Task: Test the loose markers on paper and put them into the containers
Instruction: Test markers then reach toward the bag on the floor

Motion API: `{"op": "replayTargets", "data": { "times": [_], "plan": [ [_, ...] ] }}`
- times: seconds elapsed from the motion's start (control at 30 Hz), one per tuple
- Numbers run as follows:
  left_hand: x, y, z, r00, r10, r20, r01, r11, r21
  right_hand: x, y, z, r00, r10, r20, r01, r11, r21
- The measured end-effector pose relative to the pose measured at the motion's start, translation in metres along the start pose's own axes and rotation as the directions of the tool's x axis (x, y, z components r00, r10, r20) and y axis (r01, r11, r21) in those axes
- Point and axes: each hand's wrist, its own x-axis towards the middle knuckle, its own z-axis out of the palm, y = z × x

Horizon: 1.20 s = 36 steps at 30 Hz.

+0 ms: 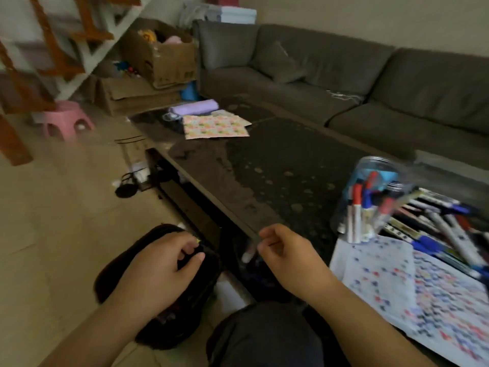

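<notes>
Two hands low in view. Left hand (161,263) at 7 o'clock, fingers curled into a dark bag (164,284), pinching something small. Right hand (285,255) at 6 o'clock, fingers loosely curled; contents unclear. Markers (447,234), clear jar (370,197), test paper (412,292) at 4 o'clock. Advice: draw one marker out cleanly, carry it to the paper.

Both bare hands held low, fingers curled

The left hand (161,263) reaches down, palm down, its fingers bent and the thumb tip pressed toward them; whether they pinch anything is unclear. The right hand (285,255) hovers beside it, fingers loosely curled inward, the forearm running back to the lower right.
</notes>
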Motion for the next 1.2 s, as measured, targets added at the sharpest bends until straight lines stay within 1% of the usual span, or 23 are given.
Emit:
{"op": "replayTargets", "data": {
  "times": [0.07, 0.17, 0.27, 0.4, 0.5, 0.57, 0.63, 0.73, 0.8, 0.93, 1.1, 1.17, 1.2],
  "plan": [
    [0.015, 0.026, 0.012, 0.997, 0.069, 0.028, -0.069, 0.997, -0.031, -0.011, 0.016, -0.023, 0.993, 0.024, -0.111, -0.023, 1.0, 0.015],
    [0.036, 0.071, 0.035, 0.98, 0.178, 0.089, -0.172, 0.983, -0.069, -0.03, 0.043, -0.058, 0.96, 0.058, -0.275, -0.058, 0.998, 0.008],
    [0.051, 0.121, 0.065, 0.943, 0.305, 0.131, -0.288, 0.949, -0.13, -0.054, 0.068, -0.094, 0.921, 0.17, -0.351, -0.161, 0.985, 0.056],
    [0.063, 0.187, 0.108, 0.867, 0.465, 0.179, -0.421, 0.876, -0.234, -0.087, 0.104, -0.136, 0.843, 0.306, -0.442, -0.283, 0.952, 0.119],
    [0.07, 0.231, 0.142, 0.815, 0.556, 0.166, -0.499, 0.818, -0.287, -0.104, 0.134, -0.161, 0.777, 0.326, -0.538, -0.332, 0.939, 0.089],
    [0.074, 0.256, 0.162, 0.793, 0.592, 0.146, -0.535, 0.79, -0.3, -0.111, 0.153, -0.174, 0.734, 0.353, -0.58, -0.376, 0.923, 0.087],
    [0.079, 0.275, 0.181, 0.777, 0.615, 0.138, -0.554, 0.771, -0.315, -0.116, 0.171, -0.184, 0.709, 0.378, -0.596, -0.407, 0.909, 0.092],
    [0.086, 0.288, 0.206, 0.765, 0.624, 0.157, -0.562, 0.768, -0.308, -0.117, 0.195, -0.193, 0.687, 0.421, -0.592, -0.47, 0.879, 0.08],
    [0.088, 0.289, 0.219, 0.767, 0.618, 0.173, -0.554, 0.774, -0.307, -0.114, 0.21, -0.198, 0.671, 0.452, -0.587, -0.546, 0.838, 0.021],
    [0.091, 0.285, 0.23, 0.773, 0.6, 0.206, -0.541, 0.794, -0.278, -0.098, 0.243, -0.205, 0.665, 0.407, -0.626, -0.628, 0.759, -0.173],
    [0.095, 0.287, 0.234, 0.775, 0.586, 0.238, -0.525, 0.806, -0.273, -0.076, 0.269, -0.219, 0.59, 0.421, -0.689, -0.737, 0.629, -0.246],
    [0.095, 0.287, 0.235, 0.776, 0.579, 0.249, -0.518, 0.811, -0.27, -0.07, 0.275, -0.222, 0.569, 0.432, -0.7, -0.758, 0.605, -0.243],
    [0.096, 0.288, 0.236, 0.778, 0.575, 0.254, -0.513, 0.814, -0.272, -0.069, 0.278, -0.222, 0.571, 0.438, -0.694, -0.764, 0.594, -0.252]
  ]
}}
